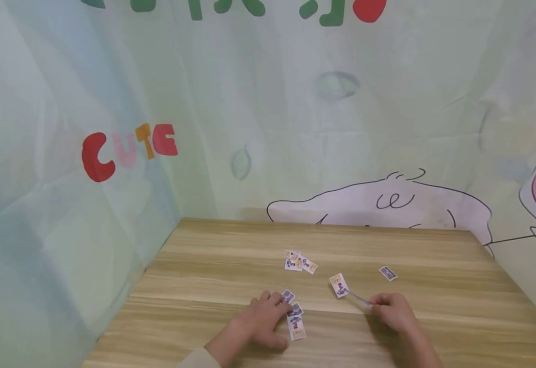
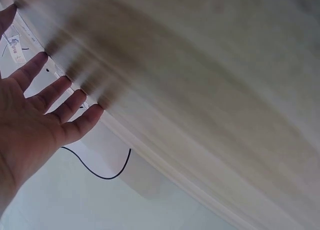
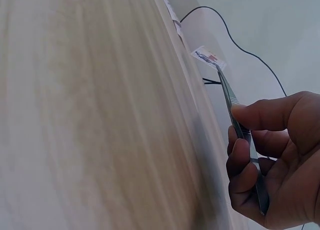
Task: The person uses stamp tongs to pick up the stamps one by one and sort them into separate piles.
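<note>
My right hand [image 1: 394,311] grips a pair of metal tweezers [image 3: 231,100], the thumb pressed against their side. A small printed card [image 1: 339,285] is pinched at one corner in the tweezers' tips; the right wrist view shows this card [image 3: 208,56] raised off the wooden surface. My left hand [image 1: 264,319] rests with spread fingers on the table, fingertips right at a short column of cards [image 1: 297,327]. Some of that column is hidden behind the fingers. In the left wrist view the left hand [image 2: 37,117] has its fingers extended, tips at the tabletop.
Several overlapping cards [image 1: 294,264] lie farther back near the middle of the wooden table [image 1: 222,278]. A single dark card [image 1: 388,273] lies at the right. A printed cloth backdrop [image 1: 268,117] rises behind the table and along its sides.
</note>
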Action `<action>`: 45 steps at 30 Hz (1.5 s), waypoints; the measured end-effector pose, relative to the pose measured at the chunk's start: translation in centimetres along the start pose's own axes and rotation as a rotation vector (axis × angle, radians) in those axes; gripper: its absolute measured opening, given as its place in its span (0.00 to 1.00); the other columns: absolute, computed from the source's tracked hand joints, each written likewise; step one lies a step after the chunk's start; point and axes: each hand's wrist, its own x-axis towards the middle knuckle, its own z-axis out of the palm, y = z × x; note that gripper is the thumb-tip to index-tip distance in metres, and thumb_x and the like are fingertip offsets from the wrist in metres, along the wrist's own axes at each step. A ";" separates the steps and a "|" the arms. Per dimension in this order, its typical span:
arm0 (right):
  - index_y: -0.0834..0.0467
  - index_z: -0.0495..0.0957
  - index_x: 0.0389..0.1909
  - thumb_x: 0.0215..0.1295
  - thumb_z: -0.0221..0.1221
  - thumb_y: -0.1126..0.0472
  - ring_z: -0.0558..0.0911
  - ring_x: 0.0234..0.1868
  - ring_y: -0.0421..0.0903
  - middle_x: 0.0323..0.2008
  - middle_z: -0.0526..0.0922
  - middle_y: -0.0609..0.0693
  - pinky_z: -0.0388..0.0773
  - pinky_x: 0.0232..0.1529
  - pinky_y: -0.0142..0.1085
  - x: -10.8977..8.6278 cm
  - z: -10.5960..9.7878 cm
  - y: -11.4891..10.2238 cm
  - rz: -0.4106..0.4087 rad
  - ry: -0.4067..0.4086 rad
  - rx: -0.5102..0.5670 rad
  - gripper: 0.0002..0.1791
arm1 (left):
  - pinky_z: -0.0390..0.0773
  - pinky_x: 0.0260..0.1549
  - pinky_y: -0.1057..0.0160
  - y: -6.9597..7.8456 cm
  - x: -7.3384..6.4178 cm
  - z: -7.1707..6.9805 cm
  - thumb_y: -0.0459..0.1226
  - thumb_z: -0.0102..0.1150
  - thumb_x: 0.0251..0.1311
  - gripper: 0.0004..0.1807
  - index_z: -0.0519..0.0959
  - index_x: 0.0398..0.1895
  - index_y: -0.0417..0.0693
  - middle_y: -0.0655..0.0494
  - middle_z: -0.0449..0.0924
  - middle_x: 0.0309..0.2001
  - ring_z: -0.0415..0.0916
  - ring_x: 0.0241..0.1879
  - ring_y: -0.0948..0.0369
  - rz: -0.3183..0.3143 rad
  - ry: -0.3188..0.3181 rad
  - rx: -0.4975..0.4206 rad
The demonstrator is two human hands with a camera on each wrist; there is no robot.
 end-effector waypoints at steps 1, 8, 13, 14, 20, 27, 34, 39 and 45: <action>0.70 0.79 0.30 0.49 0.60 0.72 0.72 0.23 0.46 0.23 0.76 0.50 0.72 0.24 0.36 0.0 -0.1 0.1 0.003 0.001 -0.001 0.06 | 0.72 0.42 0.54 0.0 0.0 0.1 0.57 0.61 0.39 0.40 0.71 0.61 0.55 0.53 0.67 0.56 0.63 0.48 0.58 0.002 0.000 -0.003; 0.69 0.79 0.31 0.50 0.60 0.69 0.71 0.22 0.46 0.20 0.73 0.50 0.68 0.23 0.36 0.1 -1.2 0.7 -0.004 0.001 -0.019 0.08 | 0.72 0.41 0.53 0.0 -0.2 0.3 0.58 0.62 0.39 0.40 0.71 0.60 0.57 0.54 0.68 0.55 0.64 0.48 0.57 0.007 0.004 -0.006; 0.70 0.79 0.31 0.50 0.60 0.69 0.70 0.22 0.46 0.19 0.73 0.50 0.67 0.23 0.36 0.3 -1.8 1.3 0.008 0.008 -0.009 0.08 | 0.72 0.41 0.53 0.0 -0.3 0.3 0.56 0.62 0.41 0.36 0.72 0.59 0.56 0.55 0.68 0.55 0.64 0.48 0.57 0.007 0.022 -0.010; 0.70 0.79 0.31 0.50 0.59 0.70 0.70 0.21 0.46 0.19 0.73 0.50 0.67 0.22 0.35 0.3 -1.9 1.3 0.012 0.009 0.001 0.08 | 0.73 0.41 0.54 -0.1 -0.3 0.3 0.55 0.62 0.42 0.35 0.73 0.58 0.56 0.55 0.69 0.55 0.65 0.48 0.58 0.010 0.027 -0.005; 0.75 0.77 0.35 0.51 0.57 0.71 0.69 0.19 0.45 0.15 0.71 0.50 0.64 0.20 0.33 0.5 -2.5 1.7 0.026 0.011 0.048 0.11 | 0.73 0.38 0.56 -0.4 0.0 0.2 0.54 0.63 0.45 0.32 0.74 0.57 0.57 0.56 0.69 0.53 0.65 0.46 0.58 0.017 0.040 0.025; 0.74 0.77 0.38 0.51 0.57 0.70 0.69 0.19 0.45 0.17 0.72 0.50 0.65 0.19 0.33 0.7 -3.6 2.5 0.068 0.018 0.011 0.13 | 0.74 0.36 0.58 -0.3 0.0 0.1 0.52 0.62 0.47 0.30 0.74 0.56 0.56 0.57 0.70 0.51 0.65 0.45 0.59 0.020 0.048 0.017; 0.76 0.74 0.42 0.51 0.57 0.69 0.68 0.18 0.44 0.17 0.72 0.51 0.63 0.16 0.31 0.4 -4.7 3.0 0.086 0.018 0.022 0.17 | 0.74 0.36 0.59 -0.4 -0.2 0.3 0.52 0.62 0.48 0.29 0.75 0.55 0.55 0.56 0.70 0.51 0.66 0.45 0.59 0.026 0.059 0.028; 0.76 0.74 0.43 0.53 0.56 0.69 0.67 0.17 0.44 0.16 0.71 0.50 0.63 0.16 0.31 0.6 -5.6 3.5 0.095 0.018 0.013 0.18 | 0.74 0.37 0.57 -0.3 -0.1 0.1 0.51 0.61 0.49 0.29 0.74 0.57 0.55 0.55 0.70 0.52 0.66 0.45 0.58 0.021 0.054 0.021; 0.76 0.74 0.43 0.53 0.56 0.68 0.67 0.17 0.44 0.16 0.72 0.49 0.64 0.17 0.32 0.7 -6.9 4.4 0.098 0.030 -0.010 0.18 | 0.74 0.37 0.57 0.0 0.1 0.1 0.51 0.61 0.50 0.29 0.74 0.57 0.55 0.54 0.70 0.53 0.66 0.46 0.58 0.023 0.049 0.020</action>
